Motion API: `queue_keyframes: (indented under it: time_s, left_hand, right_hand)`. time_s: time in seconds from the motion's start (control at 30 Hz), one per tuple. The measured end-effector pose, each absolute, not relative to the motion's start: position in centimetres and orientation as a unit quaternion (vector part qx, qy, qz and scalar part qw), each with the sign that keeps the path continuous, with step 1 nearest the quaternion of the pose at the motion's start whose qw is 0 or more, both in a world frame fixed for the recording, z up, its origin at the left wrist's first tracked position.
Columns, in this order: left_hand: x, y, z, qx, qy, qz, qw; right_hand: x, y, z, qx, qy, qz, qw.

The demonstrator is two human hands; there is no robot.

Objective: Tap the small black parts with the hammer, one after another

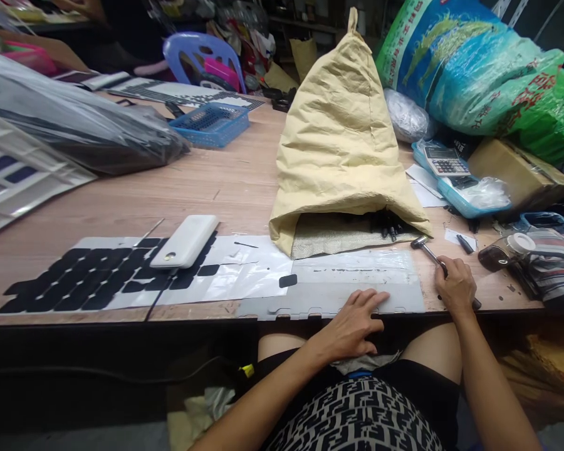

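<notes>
My left hand (357, 322) lies at the table's front edge, its fingers spread over a clear plastic sheet (338, 294). Nothing shows in its grasp. To the right, my right hand (455, 285) is wrapped round the handle of a small hammer (422, 244), whose metal head points away from me. One black rounded patch (288, 280) rests at the clear sheet's left end. Beyond the sheet stands a yellow sack (338, 144) with its mouth towards me; black pieces (388, 224) show inside.
White sheets with rows of black patches (84, 269) lie at the left, with a white power bank (185, 241) on top and a cable running off the edge. Further back is a blue basket (211, 125). A calculator (446, 163) and a jar (505, 252) stand at the right.
</notes>
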State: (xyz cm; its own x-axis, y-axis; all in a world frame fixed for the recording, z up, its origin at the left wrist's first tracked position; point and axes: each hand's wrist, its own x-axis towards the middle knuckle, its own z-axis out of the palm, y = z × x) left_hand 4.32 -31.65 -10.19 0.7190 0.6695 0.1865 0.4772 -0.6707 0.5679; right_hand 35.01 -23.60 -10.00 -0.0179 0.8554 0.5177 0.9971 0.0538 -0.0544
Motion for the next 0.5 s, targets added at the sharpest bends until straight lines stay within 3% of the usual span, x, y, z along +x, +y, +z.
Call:
queue_keyframes:
  time_s: [0.13,0.27,0.5]
  left_hand:
    - [5.1,-27.9,-9.6,0.831,0.39,0.27,0.289]
    - [6.4,-19.9,-8.7,0.682,0.568,0.357,0.291]
    - [8.5,-11.4,-9.3,0.569,0.718,0.303,0.264]
  right_hand:
    - [34.8,-23.6,-10.0,-0.67,-0.693,-0.165,0.209]
    - [34.8,-23.6,-10.0,-0.669,-0.694,-0.168,0.208]
    - [34.8,-23.6,-9.8,-0.672,-0.693,-0.159,0.207]
